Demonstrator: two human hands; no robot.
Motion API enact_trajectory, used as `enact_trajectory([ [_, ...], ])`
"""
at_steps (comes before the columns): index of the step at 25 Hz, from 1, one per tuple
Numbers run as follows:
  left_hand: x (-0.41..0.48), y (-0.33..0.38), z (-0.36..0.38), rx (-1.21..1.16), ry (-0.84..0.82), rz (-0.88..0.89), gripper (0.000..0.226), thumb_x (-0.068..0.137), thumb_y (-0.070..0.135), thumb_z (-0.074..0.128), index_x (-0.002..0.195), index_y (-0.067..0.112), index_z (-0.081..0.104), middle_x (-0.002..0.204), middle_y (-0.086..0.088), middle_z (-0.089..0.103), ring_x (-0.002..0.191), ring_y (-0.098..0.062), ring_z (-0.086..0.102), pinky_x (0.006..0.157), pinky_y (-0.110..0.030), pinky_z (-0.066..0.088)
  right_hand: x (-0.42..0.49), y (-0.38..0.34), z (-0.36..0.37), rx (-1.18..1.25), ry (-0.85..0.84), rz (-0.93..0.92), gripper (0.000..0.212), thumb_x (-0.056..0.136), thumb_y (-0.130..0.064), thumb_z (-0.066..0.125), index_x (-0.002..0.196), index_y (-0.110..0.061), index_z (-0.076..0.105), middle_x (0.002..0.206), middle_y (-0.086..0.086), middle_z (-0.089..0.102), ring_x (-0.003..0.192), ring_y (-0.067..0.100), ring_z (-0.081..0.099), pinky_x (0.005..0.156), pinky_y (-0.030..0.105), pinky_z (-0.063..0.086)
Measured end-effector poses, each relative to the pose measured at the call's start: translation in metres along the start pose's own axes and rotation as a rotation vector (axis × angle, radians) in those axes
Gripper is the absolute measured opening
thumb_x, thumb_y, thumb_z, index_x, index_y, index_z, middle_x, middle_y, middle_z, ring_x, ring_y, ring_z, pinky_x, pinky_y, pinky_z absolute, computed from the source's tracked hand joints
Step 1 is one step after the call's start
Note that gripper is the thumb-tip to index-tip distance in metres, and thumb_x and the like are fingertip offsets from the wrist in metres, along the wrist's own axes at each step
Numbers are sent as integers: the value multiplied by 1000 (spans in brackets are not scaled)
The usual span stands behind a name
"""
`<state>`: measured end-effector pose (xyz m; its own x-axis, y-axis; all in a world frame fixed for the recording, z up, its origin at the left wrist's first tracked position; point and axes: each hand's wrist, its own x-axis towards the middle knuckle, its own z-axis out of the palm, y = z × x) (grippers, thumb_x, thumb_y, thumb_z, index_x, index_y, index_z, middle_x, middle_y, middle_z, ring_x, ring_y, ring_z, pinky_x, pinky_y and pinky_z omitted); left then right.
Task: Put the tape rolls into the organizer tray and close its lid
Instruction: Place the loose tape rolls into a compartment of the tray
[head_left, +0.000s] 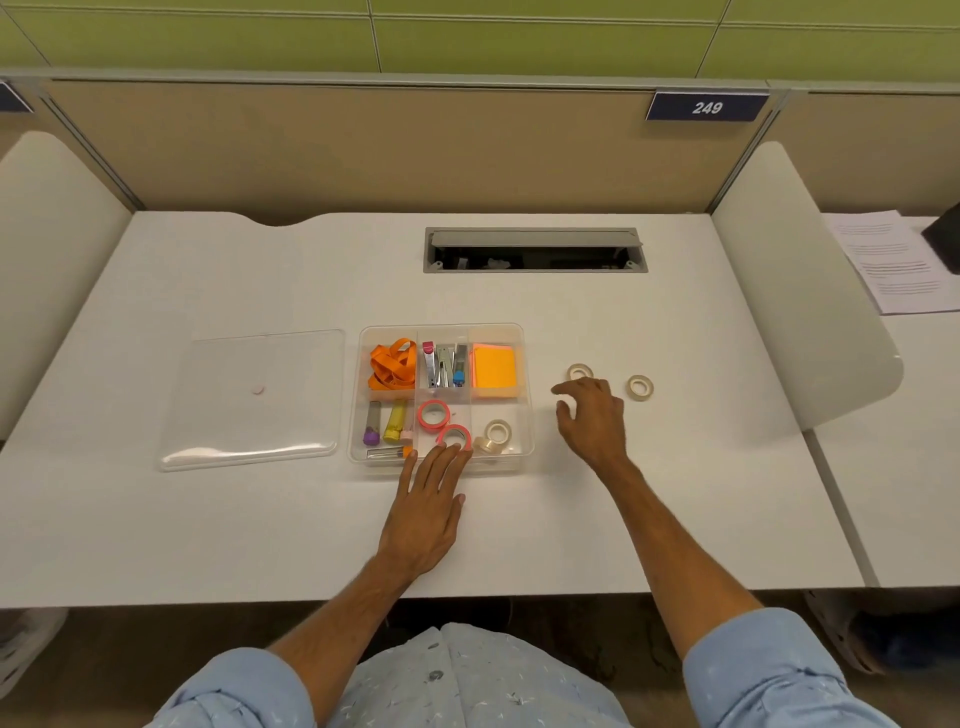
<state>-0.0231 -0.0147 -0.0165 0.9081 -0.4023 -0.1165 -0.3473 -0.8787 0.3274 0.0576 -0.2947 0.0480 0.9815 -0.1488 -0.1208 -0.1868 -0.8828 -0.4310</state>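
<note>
A clear organizer tray (525, 364) stands mid-table with its clear lid (249, 400) lying flat to its left. Two pink tape rolls (434, 414) (455, 435) lie in the front middle compartment. Two beige tape rolls (497, 432) (485, 446) lie in the front right compartment. Two more beige rolls (580, 372) (640, 387) sit on the table right of the tray. My left hand (428, 512) lies flat, its fingertips at the nearer pink roll on the tray's front edge. My right hand (592, 415) hovers open just in front of the nearer loose roll, holding nothing.
The tray also holds an orange ribbon (393, 364), staplers (444, 364), orange sticky notes (493, 371) and markers (387, 423). A cable slot (535, 250) opens at the table's back. White dividers stand on both sides; papers (893, 260) lie beyond the right one.
</note>
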Motion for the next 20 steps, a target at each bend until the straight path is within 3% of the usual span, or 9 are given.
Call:
enact_trajectory([
  [5,0,-1,1,24,-11,-9,61,114,37,34,170,25,11,179,2,16,167,-19,9,138,-56,6,14,11,0,-160,-202,127,66,102,-22,59,163,-15,35,171,7,30,158,29,29,127,52,33],
  [10,1,0,2,13,14,-7,60,114,35,37,169,24,16,178,2,20,167,-19,13,138,-55,6,11,10,7,-219,-227,115,76,101,-21,59,167,-14,22,176,7,15,163,28,22,131,54,27],
  [16,0,0,3,-18,40,-13,57,114,33,38,168,23,22,177,1,25,166,-20,17,138,-56,8,-5,12,14,-273,-175,78,59,102,-19,59,157,-14,39,176,8,17,162,27,27,128,49,33],
  [20,0,0,2,-32,58,-5,55,115,30,38,168,22,25,176,1,28,166,-19,19,138,-55,10,-14,12,15,-295,-177,59,38,106,-23,57,143,-15,55,166,4,35,149,25,43,115,45,47],
])
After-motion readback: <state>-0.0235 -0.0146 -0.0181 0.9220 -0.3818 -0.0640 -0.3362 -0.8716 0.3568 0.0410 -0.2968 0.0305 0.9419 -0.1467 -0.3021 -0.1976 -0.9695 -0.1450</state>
